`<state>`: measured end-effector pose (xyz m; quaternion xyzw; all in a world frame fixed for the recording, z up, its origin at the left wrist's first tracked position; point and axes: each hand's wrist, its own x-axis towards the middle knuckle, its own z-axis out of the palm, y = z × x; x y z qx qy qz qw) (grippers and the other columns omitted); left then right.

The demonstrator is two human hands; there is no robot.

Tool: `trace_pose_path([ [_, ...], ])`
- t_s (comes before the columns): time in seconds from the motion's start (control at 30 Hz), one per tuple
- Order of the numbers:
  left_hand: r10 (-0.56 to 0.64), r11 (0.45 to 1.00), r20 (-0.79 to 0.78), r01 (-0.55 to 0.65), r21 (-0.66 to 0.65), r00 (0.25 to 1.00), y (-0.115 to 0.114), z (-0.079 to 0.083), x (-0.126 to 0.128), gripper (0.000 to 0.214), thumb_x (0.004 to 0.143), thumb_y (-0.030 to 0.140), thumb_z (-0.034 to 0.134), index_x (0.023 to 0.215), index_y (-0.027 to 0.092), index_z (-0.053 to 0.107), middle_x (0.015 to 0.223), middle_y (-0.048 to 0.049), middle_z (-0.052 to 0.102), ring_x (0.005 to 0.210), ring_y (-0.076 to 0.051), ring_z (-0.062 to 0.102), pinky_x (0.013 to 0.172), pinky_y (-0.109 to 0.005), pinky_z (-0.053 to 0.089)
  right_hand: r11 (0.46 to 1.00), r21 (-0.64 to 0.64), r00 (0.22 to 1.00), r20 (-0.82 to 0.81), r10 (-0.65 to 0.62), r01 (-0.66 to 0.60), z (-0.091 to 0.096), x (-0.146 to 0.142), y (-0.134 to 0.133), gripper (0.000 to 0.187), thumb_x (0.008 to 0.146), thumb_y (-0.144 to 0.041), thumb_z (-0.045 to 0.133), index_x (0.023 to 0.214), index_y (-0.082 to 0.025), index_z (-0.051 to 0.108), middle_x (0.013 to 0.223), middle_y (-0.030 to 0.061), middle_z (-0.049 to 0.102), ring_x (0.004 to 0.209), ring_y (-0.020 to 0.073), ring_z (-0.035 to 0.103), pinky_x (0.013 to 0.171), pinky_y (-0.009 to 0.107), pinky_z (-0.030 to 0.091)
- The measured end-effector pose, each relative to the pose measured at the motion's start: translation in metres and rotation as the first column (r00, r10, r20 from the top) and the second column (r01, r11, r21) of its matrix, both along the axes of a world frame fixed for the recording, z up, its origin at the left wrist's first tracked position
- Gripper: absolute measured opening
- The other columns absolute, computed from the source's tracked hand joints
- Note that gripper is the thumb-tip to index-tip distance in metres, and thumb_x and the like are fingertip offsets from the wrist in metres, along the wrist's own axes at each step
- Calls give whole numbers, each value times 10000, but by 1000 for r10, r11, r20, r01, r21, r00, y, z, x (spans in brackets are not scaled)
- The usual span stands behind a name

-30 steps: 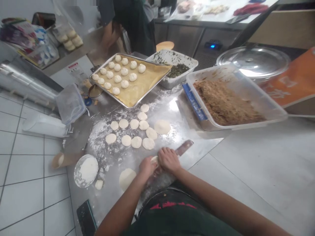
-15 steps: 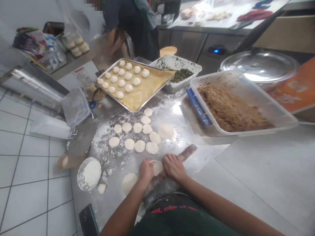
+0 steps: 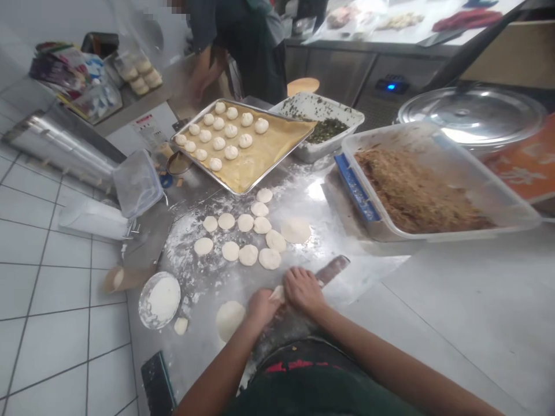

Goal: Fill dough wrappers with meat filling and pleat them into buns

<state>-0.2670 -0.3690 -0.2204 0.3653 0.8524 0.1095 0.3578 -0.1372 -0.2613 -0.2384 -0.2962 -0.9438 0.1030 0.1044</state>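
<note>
My left hand [image 3: 262, 307] pinches the edge of a small dough wrapper [image 3: 278, 293], which shows between my two hands, partly hidden. Curled over a dark rolling pin [image 3: 333, 272], my right hand [image 3: 303, 289] covers the pin's middle; its far end sticks out to the upper right. A larger flat dough round [image 3: 230, 321] lies just left of my left forearm. Beyond my hands, several rolled dough rounds [image 3: 248, 255] are spread on the floured metal table [image 3: 208, 294], with a wider round [image 3: 296, 230] at their right.
A lined tray [image 3: 277, 153] of filled buns stands at the back, beside a tub of chopped greens [image 3: 323, 130]. At right is a plastic bin of brown filling [image 3: 420, 190]. A flour bowl [image 3: 159, 300], a dough lump [image 3: 181, 326] and a phone [image 3: 158, 384] lie left. A co-worker [image 3: 243, 52] bends beyond.
The dough wrapper between my hands now shows less of its face and looks turned or lifted. My left hand has shifted slightly down and right. The whole view has shifted a little.
</note>
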Motion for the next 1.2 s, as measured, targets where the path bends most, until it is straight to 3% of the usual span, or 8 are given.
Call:
trace_pose_path([
  [0.1,6,1000,-12,-6,11,1000,1,-1,2,314,798,385,433,795,167,659,829,-84,656,787,-201,568,696,-266,392,999,15,999,-15,-37,37,5,-9,3,192,852,-226,352,776,-169,519,778,73,496,797,206,406,714,326,257],
  [0.23,71,997,-13,-71,12,997,-5,-1,-2,286,805,284,429,980,148,609,954,-96,639,829,-176,566,715,-250,397,992,-20,992,1,127,-127,0,13,-5,159,837,-217,392,756,-177,523,774,54,496,780,192,406,741,331,257],
  [0.4,63,997,5,-63,34,998,-2,-1,1,257,739,360,522,817,150,649,858,-95,653,824,-210,566,732,-277,398,1000,12,1000,-1,-23,23,3,2,-3,199,855,-241,361,782,-168,530,797,74,503,804,205,410,712,330,261],
  [0.53,97,994,15,-97,40,995,-5,1,-4,265,787,271,442,933,145,623,916,-88,651,814,-178,572,709,-255,406,993,-8,993,-14,114,-114,0,7,-6,164,840,-216,388,759,-180,527,761,52,495,775,194,411,736,333,265],
  [0.73,58,998,12,-58,27,998,-13,0,-2,194,710,310,548,797,171,650,796,-62,663,752,-200,579,661,-273,409,999,25,997,-71,25,-23,3,-5,2,195,850,-238,369,768,-171,533,776,65,503,795,194,424,720,322,280],
  [0.9,148,989,-126,-147,15,981,-26,15,-38,310,714,265,552,972,96,592,956,-130,611,893,-221,539,781,-298,390,978,-53,973,-122,196,-203,-12,46,-7,185,849,-206,369,858,-187,553,923,61,538,890,193,444,845,362,284],
  [1.0,215,975,-350,-178,134,912,-6,26,-56,478,760,300,511,1177,77,439,1161,-168,467,1111,-252,380,934,-349,274,979,-81,973,-153,176,-189,-18,66,-11,192,849,-193,368,896,-193,554,974,62,539,939,198,443,904,396,258],
  [1.2,41,984,-349,23,176,936,85,22,-40,358,674,366,628,960,160,567,1081,-106,489,1097,-255,368,948,-336,244,990,-33,978,-165,127,-134,-10,48,21,183,846,-222,386,831,-202,567,915,79,553,874,191,466,862,366,290],
])
